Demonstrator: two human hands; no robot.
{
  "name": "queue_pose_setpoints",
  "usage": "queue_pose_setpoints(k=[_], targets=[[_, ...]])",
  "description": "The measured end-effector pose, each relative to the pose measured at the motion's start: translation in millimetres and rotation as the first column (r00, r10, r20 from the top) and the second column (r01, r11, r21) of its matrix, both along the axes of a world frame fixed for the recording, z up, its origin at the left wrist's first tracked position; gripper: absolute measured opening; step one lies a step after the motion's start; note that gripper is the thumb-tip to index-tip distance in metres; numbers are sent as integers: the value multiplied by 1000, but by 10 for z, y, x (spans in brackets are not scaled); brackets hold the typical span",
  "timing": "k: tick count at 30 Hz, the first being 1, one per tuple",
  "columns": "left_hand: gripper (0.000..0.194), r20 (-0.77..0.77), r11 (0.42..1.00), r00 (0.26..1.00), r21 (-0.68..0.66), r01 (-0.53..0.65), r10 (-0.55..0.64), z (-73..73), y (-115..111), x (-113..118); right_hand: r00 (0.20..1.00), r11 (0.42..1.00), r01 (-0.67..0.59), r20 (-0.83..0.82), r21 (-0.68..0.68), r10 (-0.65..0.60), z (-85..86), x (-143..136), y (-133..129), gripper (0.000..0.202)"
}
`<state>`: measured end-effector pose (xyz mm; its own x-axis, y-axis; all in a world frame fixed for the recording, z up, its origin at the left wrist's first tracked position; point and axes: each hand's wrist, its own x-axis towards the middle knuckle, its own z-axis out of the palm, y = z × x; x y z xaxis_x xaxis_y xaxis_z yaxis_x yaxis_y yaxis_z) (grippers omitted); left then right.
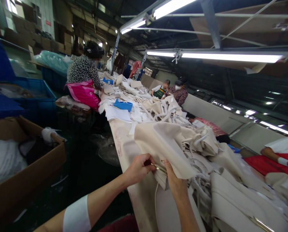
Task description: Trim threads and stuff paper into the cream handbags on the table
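A cream leather-like piece (163, 141) is lifted over the near end of the long table. My right hand (175, 180) grips its lower edge, thumb on the front beside a small metal ring. To the left, my left hand (140, 169) pinches a small gold-coloured metal part (158, 167) at the same edge, with thumb and forefinger together. Folded material hangs just below the metal part. Another pale piece (167, 209) lies beneath my hands. At the lower right, a cream piece (245, 206) bears a gold-coloured metal bar (262, 224).
Cream and white pieces cover the long table (118, 138), with a blue holder (123, 105) among them. A person in a pink apron (84, 91) sits at the left side; others sit along the right. An open cardboard box (37, 164) and blue bins (37, 96) stand left.
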<state>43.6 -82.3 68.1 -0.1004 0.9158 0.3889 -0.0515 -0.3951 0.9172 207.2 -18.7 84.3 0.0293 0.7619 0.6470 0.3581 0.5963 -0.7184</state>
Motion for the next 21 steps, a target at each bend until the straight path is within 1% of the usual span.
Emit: queue_pose_setpoints(k=[2,3,4,5,6,7,8,9,10,11,12,13,14,16,18,19,20,21], targets=[[10,125,994,989,-64,85,-77,-35,-23,2,1000,999,-3,21,-42,4,4,38,-90,35],[11,158,991,983,-74,108,-95,-41,-36,3,999,998,-1,33,-64,3,-5,72,-158,31],[11,172,990,979,-67,121,-108,-40,-50,4,999,995,-9,43,-99,13,-17,113,-239,29],[11,177,990,977,-44,131,-121,-34,-66,4,998,985,-32,52,-170,42,-29,157,-329,27],[10,177,990,975,-13,142,-138,-26,-85,2,995,961,-66,58,-268,84,-37,197,-424,28],[8,168,988,974,22,153,-154,-20,-107,-5,989,921,-99,63,-377,132,-40,228,-520,33],[7,144,986,976,61,157,-164,-18,-133,-15,982,861,-130,59,-491,182,-37,243,-613,44],[7,99,984,983,107,144,-155,-23,-162,-31,974,788,-158,39,-596,225,-26,239,-699,54],[8,37,981,993,163,107,-114,-36,-195,-52,969,716,-180,5,-674,248,-11,216,-776,61],[9,-37,972,998,230,52,-45,-56,-230,-75,969,669,-198,-38,-716,246,7,174,-842,66],[11,-110,951,993,308,-9,45,-84,-265,-99,968,636,-225,-94,-738,234,24,116,-895,68],[13,-168,916,974,395,-72,149,-118,-301,-120,962,605,-265,-164,-751,218,36,47,-934,68],[15,-209,867,945,482,-125,252,-157,-334,-137,950,585,-311,-243,-749,195,42,-29,-960,67],[15,-254,752,870,633,-181,423,-242,-392,-151,900,564,-417,-411,-713,146,28,-187,-973,59],[15,-275,650,803,739,-176,529,-322,-435,-141,810,560,-519,-582,-646,79,-9,-327,-950,49],[14,-281,619,783,768,-163,555,-355,-450,-130,760,566,-552,-648,-612,41,-29,-383,-930,45],[14,-281,603,777,783,-154,563,-381,-461,-117,717,572,-576,-697,-584,10,-46,-427,-908,43],[14,-273,602,784,783,-156,557,-400,-468,-106,685,577,-590,-729,-565,-13,-60,-458,-888,42]])
